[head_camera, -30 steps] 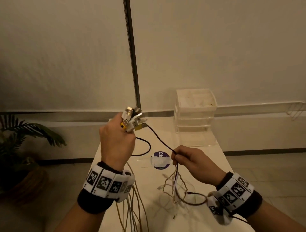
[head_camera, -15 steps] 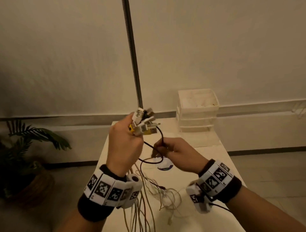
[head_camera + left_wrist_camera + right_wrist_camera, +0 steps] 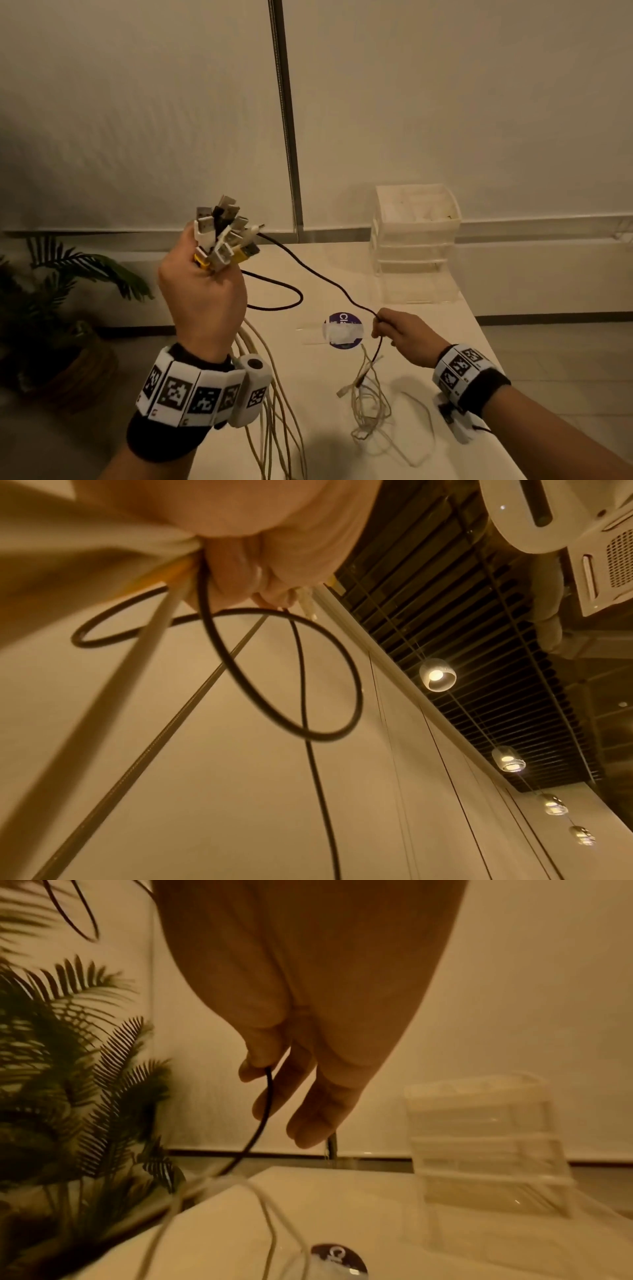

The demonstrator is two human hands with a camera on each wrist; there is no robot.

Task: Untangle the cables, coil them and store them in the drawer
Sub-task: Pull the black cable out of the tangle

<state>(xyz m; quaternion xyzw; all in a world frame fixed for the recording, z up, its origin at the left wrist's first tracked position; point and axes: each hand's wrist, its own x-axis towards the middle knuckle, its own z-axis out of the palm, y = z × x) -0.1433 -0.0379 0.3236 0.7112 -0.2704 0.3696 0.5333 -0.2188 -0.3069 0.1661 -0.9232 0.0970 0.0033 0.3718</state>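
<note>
My left hand (image 3: 202,294) is raised above the table's left side and grips a bundle of cable plugs (image 3: 224,236), white, black and yellow, sticking up out of the fist. Their pale cords (image 3: 274,404) hang down past the wrist. A thin black cable (image 3: 329,281) runs from the bundle down to my right hand (image 3: 399,330), which pinches it between thumb and forefinger (image 3: 255,1058). Below that hand a loose tangle of pale cables (image 3: 370,401) lies on the table. In the left wrist view a black loop (image 3: 294,674) hangs under the fist (image 3: 246,561).
A clear plastic drawer unit (image 3: 416,236) stands at the table's far right. A round purple sticker (image 3: 342,330) lies mid-table (image 3: 445,342). A potted palm (image 3: 61,294) stands on the floor to the left. A dark vertical rail (image 3: 284,116) runs up the wall.
My right hand has slid out along the black cable, away from the left fist, down and to the right. The cable is drawn out longer between the hands. The left hand rose slightly.
</note>
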